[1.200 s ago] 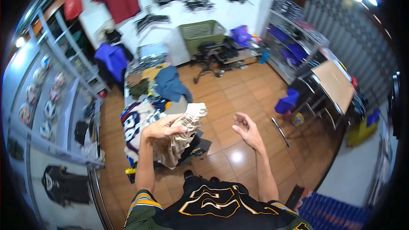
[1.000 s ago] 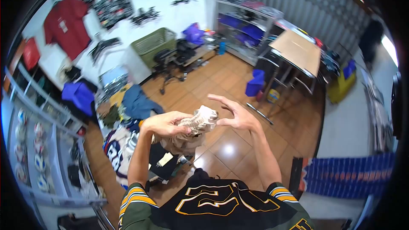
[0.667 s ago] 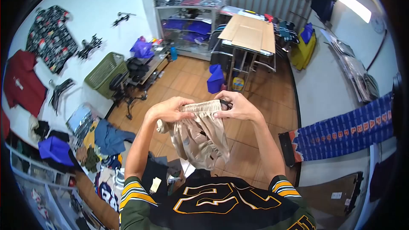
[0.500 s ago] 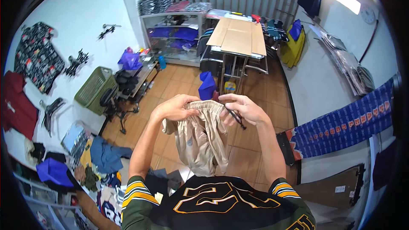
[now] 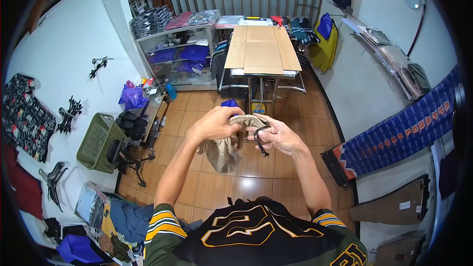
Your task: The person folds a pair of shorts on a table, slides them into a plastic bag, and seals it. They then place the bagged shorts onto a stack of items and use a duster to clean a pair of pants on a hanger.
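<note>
Beige shorts with a gathered elastic waistband hang bunched in front of my chest, held up above the tiled floor. My left hand has its fingers wrapped round the left part of the waistband. My right hand pinches the right end of the waistband, where a black drawcord loops over the fingers and dangles below. The two hands are close together. The lower part of the shorts is folded and partly hidden behind my left hand and forearm.
Ahead stands a metal-framed table topped with cardboard. A glass display case is behind to its left. On the left are a green basket and piled clothes. A blue banner leans at the right.
The hands have come closer together and the waistband is now bunched instead of spread. The shorts hang shorter, further left. The view has shifted towards the right.
</note>
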`<action>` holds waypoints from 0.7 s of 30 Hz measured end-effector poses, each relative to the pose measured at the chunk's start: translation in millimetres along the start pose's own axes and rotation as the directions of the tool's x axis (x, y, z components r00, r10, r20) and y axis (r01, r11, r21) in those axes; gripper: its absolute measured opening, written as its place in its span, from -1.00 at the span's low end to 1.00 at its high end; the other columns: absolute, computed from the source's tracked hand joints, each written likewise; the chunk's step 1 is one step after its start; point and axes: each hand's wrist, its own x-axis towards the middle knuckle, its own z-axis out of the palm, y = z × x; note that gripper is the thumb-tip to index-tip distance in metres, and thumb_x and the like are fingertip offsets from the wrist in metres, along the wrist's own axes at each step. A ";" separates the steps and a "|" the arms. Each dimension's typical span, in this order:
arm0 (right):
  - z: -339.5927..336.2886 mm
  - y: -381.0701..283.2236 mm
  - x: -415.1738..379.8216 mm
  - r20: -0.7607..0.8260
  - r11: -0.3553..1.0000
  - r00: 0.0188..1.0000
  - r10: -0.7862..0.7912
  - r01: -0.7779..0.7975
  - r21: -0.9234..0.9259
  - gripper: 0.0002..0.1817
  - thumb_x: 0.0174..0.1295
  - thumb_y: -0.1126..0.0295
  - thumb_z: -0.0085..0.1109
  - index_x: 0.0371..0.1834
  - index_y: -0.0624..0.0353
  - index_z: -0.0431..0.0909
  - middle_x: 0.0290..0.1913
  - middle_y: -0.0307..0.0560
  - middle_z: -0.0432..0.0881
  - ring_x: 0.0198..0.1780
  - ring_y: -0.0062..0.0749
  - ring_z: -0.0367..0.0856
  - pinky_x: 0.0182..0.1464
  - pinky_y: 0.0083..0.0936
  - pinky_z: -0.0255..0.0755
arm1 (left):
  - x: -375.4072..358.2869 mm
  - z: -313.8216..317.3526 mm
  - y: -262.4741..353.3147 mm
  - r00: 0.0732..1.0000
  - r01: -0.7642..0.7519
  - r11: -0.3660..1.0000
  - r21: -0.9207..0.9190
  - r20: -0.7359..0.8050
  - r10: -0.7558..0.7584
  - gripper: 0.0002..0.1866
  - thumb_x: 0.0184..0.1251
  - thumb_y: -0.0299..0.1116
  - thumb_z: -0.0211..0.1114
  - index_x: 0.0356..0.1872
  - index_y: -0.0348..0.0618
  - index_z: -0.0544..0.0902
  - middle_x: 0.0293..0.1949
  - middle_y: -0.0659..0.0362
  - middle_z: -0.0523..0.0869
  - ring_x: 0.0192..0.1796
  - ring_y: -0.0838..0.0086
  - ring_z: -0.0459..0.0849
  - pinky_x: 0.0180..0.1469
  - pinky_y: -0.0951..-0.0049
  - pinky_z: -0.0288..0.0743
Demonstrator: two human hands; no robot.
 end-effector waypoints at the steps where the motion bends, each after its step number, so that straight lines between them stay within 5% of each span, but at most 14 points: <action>1: -3.3 3.7 7.1 -0.005 1.000 1.000 -0.001 0.001 0.004 -0.24 0.41 0.43 0.21 0.59 0.18 0.03 0.23 0.15 0.62 0.13 -0.26 0.69 -0.21 -0.62 0.59 | 4.4 -0.4 -3.8 1.000 -0.002 1.000 0.000 0.006 0.002 -0.63 0.19 -0.37 0.30 0.03 -0.28 0.66 -0.17 -0.10 0.79 -0.07 0.13 0.79 0.03 0.22 0.60; 3: -10.4 9.3 23.8 -0.067 0.997 0.997 -0.029 0.024 -0.067 -0.40 0.42 0.46 0.19 0.50 0.22 0.25 0.13 0.03 0.69 -0.01 -0.44 0.72 -0.21 -0.61 0.61 | 13.5 -3.0 -11.9 1.000 0.003 0.999 -0.045 0.016 -0.002 -0.64 0.21 -0.30 0.33 0.02 -0.22 0.68 -0.17 -0.12 0.77 -0.04 0.04 0.75 0.04 0.18 0.58; 4: -4.3 9.5 28.9 -0.227 0.985 0.969 -0.094 0.057 -0.162 -0.54 0.42 0.48 0.19 0.37 0.28 0.42 0.03 -0.04 0.72 -0.19 -0.61 0.69 -0.26 -0.63 0.60 | 18.6 -3.4 -19.3 1.000 -0.013 0.999 -0.047 0.019 0.014 -0.64 0.21 -0.30 0.34 0.02 -0.21 0.68 -0.17 -0.12 0.77 -0.02 0.03 0.74 0.06 0.17 0.57; 9: -43.5 19.9 64.4 -0.337 0.967 0.922 -0.191 0.118 -0.227 -0.62 0.39 0.45 0.25 0.25 0.30 0.56 -0.22 -0.14 0.76 -0.35 -0.71 0.62 -0.34 -0.68 0.53 | 46.9 -8.9 -48.9 0.993 -0.039 0.999 -0.014 0.111 0.041 -0.61 0.15 -0.25 0.42 -0.02 -0.20 0.68 -0.16 -0.14 0.76 0.00 0.01 0.73 0.06 0.15 0.56; 13: -79.1 4.4 89.6 -0.406 0.789 0.794 -0.452 0.144 -0.598 -0.71 0.32 0.44 0.32 0.07 0.31 0.70 -0.36 -0.26 0.74 -0.41 -0.77 0.52 -0.41 -0.70 0.39 | 73.8 -12.8 -97.6 0.963 -0.003 0.980 0.200 0.265 -0.052 -0.52 0.08 -0.20 0.52 0.02 -0.18 0.67 -0.16 -0.09 0.78 -0.04 -0.05 0.72 0.04 0.10 0.54; 17: -122.5 -22.1 110.1 -0.490 0.706 0.692 -0.530 0.040 -0.707 -0.70 0.32 0.42 0.33 0.09 0.29 0.69 -0.41 -0.22 0.74 -0.42 -0.79 0.57 -0.41 -0.68 0.45 | 108.2 -32.1 -141.1 0.982 0.103 0.964 0.247 0.129 -0.138 -0.58 0.09 -0.20 0.55 -0.03 -0.15 0.75 -0.23 -0.05 0.80 -0.09 0.08 0.78 0.01 0.18 0.58; 19: -129.3 -40.9 118.8 -0.572 0.782 0.683 -0.454 -0.002 -0.623 -0.69 0.35 0.43 0.31 0.12 0.27 0.67 -0.43 -0.22 0.73 -0.45 -0.74 0.63 -0.47 -0.68 0.47 | 130.0 -45.0 -151.0 0.990 0.126 0.990 -0.067 0.064 -0.122 -0.73 0.16 -0.20 0.53 -0.15 -0.05 0.80 -0.27 0.00 0.81 -0.19 0.19 0.80 -0.12 0.27 0.60; 21: -147.5 -46.7 135.3 -0.588 0.805 0.669 -0.455 0.026 -0.592 -0.68 0.36 0.42 0.30 0.13 0.27 0.66 -0.43 -0.20 0.73 -0.47 -0.70 0.66 -0.50 -0.68 0.48 | 154.9 -55.9 -155.9 0.998 0.066 0.996 -0.063 0.012 -0.065 -0.73 0.18 -0.23 0.53 -0.17 -0.14 0.80 -0.30 0.02 0.82 -0.28 0.30 0.80 -0.17 0.33 0.58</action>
